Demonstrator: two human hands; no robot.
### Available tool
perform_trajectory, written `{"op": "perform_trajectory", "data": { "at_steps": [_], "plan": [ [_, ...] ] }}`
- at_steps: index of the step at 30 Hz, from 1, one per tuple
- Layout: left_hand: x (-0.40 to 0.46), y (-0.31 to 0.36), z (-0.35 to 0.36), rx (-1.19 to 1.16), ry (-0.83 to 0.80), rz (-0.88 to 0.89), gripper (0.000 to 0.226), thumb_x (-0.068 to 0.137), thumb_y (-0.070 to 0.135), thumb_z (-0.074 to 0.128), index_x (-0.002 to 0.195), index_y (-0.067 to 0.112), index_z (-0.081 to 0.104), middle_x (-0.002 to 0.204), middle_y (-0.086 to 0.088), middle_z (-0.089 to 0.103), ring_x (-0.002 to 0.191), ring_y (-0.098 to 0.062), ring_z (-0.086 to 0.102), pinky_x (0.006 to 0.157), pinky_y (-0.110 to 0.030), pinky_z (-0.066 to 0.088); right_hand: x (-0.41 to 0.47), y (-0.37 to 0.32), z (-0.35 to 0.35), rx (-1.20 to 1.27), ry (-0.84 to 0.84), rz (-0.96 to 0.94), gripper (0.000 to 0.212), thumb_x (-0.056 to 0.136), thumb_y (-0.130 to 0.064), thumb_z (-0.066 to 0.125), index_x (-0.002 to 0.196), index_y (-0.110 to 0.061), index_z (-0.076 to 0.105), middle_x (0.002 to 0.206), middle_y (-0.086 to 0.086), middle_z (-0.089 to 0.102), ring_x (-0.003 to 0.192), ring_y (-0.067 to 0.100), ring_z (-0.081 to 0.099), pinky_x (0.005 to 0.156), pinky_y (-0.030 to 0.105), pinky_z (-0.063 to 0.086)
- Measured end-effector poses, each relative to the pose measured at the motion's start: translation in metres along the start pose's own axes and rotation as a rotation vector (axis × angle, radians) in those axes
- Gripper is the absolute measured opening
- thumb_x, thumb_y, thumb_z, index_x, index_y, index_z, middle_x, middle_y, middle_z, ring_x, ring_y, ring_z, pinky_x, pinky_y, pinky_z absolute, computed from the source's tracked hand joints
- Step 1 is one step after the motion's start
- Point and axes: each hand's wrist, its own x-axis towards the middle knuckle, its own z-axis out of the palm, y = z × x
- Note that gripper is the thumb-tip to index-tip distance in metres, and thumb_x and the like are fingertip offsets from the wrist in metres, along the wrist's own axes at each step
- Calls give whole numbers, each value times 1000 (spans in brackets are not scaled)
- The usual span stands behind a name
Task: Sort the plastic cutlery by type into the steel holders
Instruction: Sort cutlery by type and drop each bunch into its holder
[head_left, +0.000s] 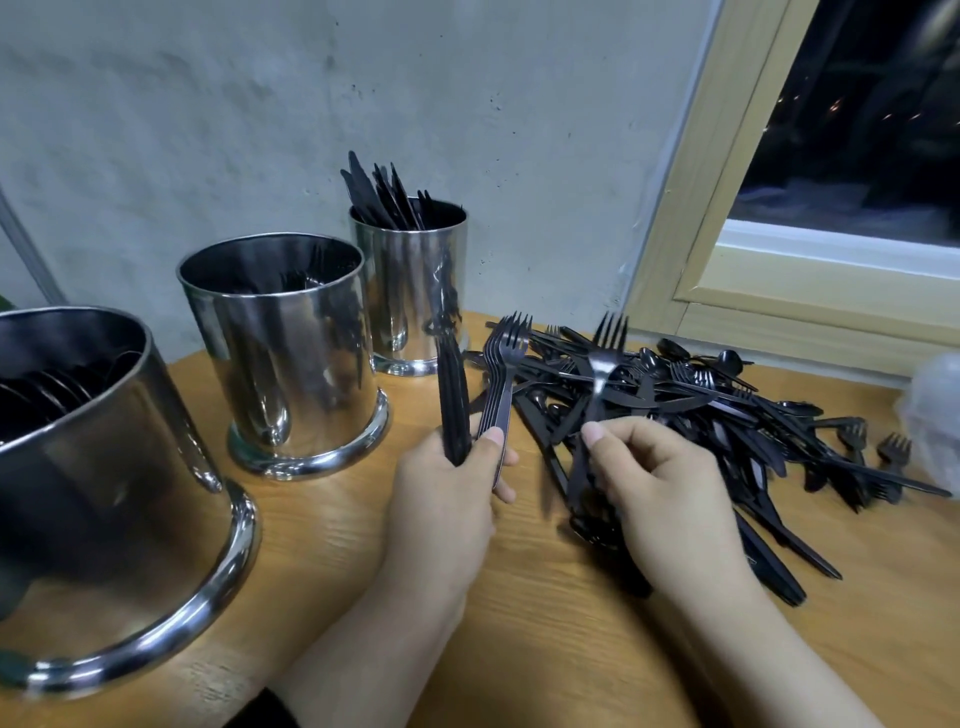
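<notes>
**A:** Start at the left. What's in the holders?

**B:** The near holder (104, 467) shows curved shapes inside, probably spoons, though it's dim. The middle holder (280, 353) has something dark low down; I can't tell what. The far holder (410, 286), against the wall, has knives standing up out of it.

**A:** And the hands?

**B:** The left hand (447, 488) has its fingers closed around two bundles kept apart: a dark stack (452, 395) that looks like knives, and a nested stack of forks (501, 374) pinned under the thumb. The right hand (670, 483) pinches a single fork (602, 374) by the handle between thumb and forefinger, tines up, above the loose pile (701, 415) on the desk (545, 649).

**A:** So how to do it well?

**B:** I'd lay that fork onto the left hand's fork stack, tines the same way so it nests. Keep the two bundles split by a finger, or they'll mix. Once the grip feels crowded, unload each bundle into its own holder.
</notes>
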Motion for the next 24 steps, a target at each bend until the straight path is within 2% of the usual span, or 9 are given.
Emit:
{"op": "perform_trajectory", "data": {
  "at_steps": [4,8,13,16,21,24],
  "plan": [
    [-9,1,5,82,-111,43,16,101,23,60,92,27,72,69,0,73,44,-8,54,43,-22,42,-9,5,8,42,-66,9,32,97,-28,64,69,-13,67,57,-1,60,51,8,45,51,21,37],
    [-14,2,8,82,-195,68,16,102,19,58,102,25,73,69,-4,74,40,-5,53,42,-20,40,-10,3,10,16,-59,28,34,97,-29,63,65,-15,66,60,-1,66,52,7,48,54,20,40],
    [-12,-3,7,61,-243,55,16,102,21,59,104,26,74,71,-6,73,44,-9,53,44,-20,39,-9,2,7,20,-62,35,36,97,-26,63,63,-17,67,52,-7,60,49,3,46,51,15,37],
    [-12,-4,7,41,-296,55,18,102,20,59,102,26,75,72,0,73,47,-6,55,44,-20,40,-8,3,6,23,-49,25,34,96,-26,64,63,-19,69,53,-9,60,50,4,46,51,19,38],
    [-9,-7,7,0,-345,39,21,102,17,59,99,26,77,74,3,70,51,-11,52,45,-24,40,-8,4,5,20,-67,9,37,96,-30,65,62,-14,66,58,0,63,55,15,48,58,35,42],
    [-8,-7,6,-61,-369,-1,21,102,15,59,101,23,78,71,3,67,51,-11,49,45,-26,38,-6,1,3,74,-48,10,24,93,-28,69,73,-16,72,61,2,68,56,12,51,56,29,44]
  ]
}}
